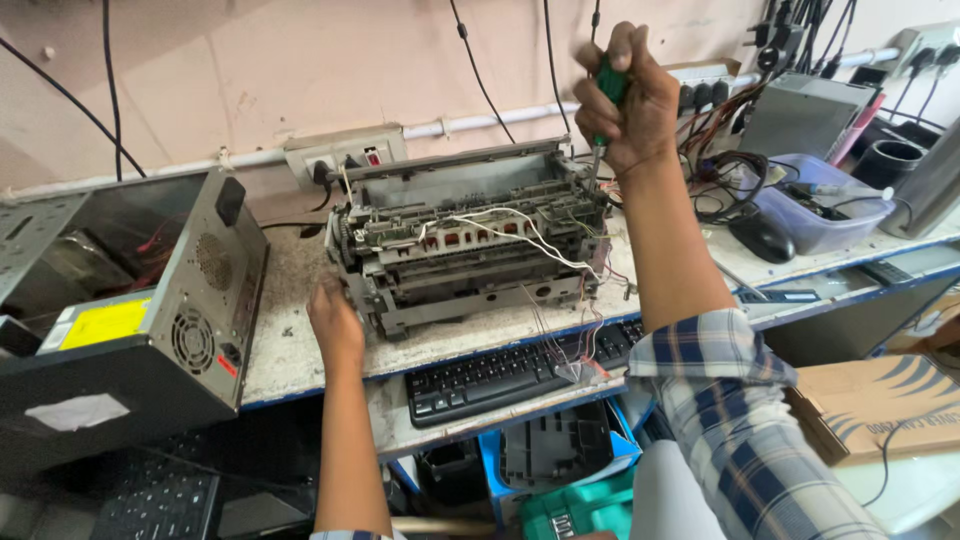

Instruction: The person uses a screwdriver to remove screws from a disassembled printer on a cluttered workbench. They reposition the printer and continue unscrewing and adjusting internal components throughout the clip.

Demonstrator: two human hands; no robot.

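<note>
A stripped grey printer chassis (470,245) with bare rollers, gears and loose white and red wires sits on the worn workbench (290,340). My left hand (335,320) presses against its front left corner. My right hand (622,95) is raised above the chassis's right rear corner, fist closed around a green-handled screwdriver (607,95) held upright. Its shaft points down into the frame's right end.
An open desktop computer case (130,310) lies at the left. A black keyboard (510,375) sits on the lower ledge in front. A black mouse (763,237), a purple tray of parts (825,205) and tangled cables fill the right. A cardboard box (880,400) stands lower right.
</note>
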